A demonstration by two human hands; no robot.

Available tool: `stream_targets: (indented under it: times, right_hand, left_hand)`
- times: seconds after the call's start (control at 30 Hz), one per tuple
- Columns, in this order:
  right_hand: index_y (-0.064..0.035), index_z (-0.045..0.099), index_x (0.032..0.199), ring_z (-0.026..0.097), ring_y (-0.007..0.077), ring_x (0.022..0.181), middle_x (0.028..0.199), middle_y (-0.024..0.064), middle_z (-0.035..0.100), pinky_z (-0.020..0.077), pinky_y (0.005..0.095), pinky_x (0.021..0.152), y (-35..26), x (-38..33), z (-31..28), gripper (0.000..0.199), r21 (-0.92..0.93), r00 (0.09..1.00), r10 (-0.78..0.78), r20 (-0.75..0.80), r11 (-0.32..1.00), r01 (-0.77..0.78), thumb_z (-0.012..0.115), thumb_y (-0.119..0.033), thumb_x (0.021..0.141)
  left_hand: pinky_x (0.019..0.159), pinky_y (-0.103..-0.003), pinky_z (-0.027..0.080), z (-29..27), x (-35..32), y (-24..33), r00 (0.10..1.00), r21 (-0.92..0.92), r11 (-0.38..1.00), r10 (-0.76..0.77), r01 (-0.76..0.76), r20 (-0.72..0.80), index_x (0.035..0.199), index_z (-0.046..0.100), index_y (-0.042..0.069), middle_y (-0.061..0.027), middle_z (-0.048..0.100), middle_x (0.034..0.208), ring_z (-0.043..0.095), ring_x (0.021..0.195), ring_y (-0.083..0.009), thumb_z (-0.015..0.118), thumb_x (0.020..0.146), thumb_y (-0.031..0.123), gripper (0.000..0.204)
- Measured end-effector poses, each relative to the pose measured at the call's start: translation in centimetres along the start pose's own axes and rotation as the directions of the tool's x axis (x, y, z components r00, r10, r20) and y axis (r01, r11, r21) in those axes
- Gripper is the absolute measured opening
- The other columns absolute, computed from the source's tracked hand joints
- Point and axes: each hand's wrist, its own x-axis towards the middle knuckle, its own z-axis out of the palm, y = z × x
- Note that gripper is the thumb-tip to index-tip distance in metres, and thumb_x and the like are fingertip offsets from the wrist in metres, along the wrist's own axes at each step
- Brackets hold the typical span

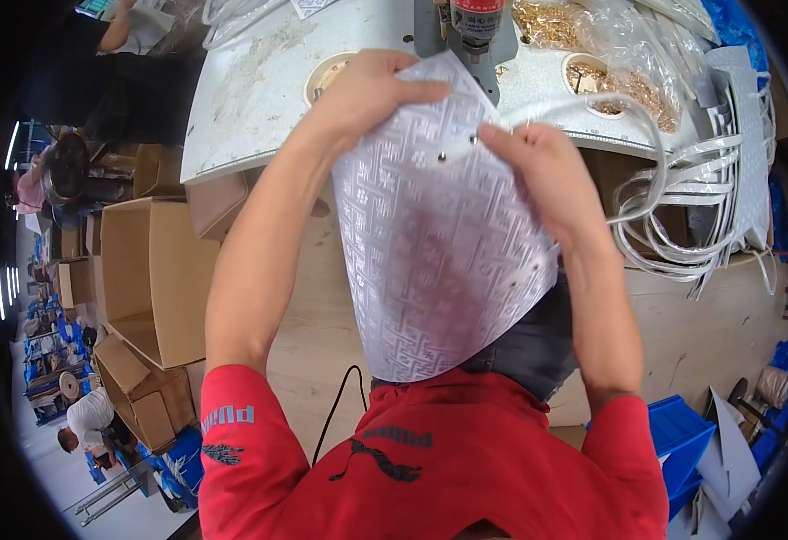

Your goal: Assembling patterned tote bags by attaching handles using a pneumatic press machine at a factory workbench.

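Patterned translucent sheet [416,256] is held curved before the torso; its upper edge overlaps the white worktable [236,121] in view, its lower edge nears the red shirt [493,450]. Open floor [308,310] shows left of it. Left hand [367,97] pinches the top edge, thumb extended; right hand [549,171] grips the right edge, thumb beside a metal stud [474,139]. Beyond stands a press head [477,29]; gold-coloured fittings [547,25], possibly rivets, lie rightward. Coiled white straps [655,220] crowd the right side
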Motion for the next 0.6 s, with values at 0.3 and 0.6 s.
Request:
stream_targets:
  times: [0.3,0.6]
  right_hand:
    - [-0.0068,0.068,0.077,0.041,0.0014,0.049,0.062,-0.0072,0.056,0.0279,0.0222,0.045,-3.6,5.6,-1.6,0.030,-0.263,0.983,-0.177,-0.037,0.951,0.162,0.075,-0.029,0.096]
    - [-0.0016,0.073,0.087,0.046,0.0021,0.053,0.067,-0.0052,0.060,0.0324,0.0214,0.049,-4.1,6.3,-1.3,0.028,-0.276,0.988,-0.146,-0.042,0.953,0.129,0.078,-0.029,0.092]
  left_hand:
    - [0.069,-0.029,0.054,-0.9,5.2,0.6,0.999,-0.234,0.972,0.000,-0.010,-0.042,0.114,0.069,-0.011,-0.0128,0.074,0.097,0.069,0.080,-0.0174,0.076,0.089,0.005,0.031]
    - [0.069,-0.030,0.055,-0.9,4.9,1.1,0.999,-0.197,0.980,-0.020,0.013,-0.033,0.112,0.068,-0.015,-0.0158,0.074,0.097,0.069,0.079,-0.0183,0.076,0.090,0.007,0.033]
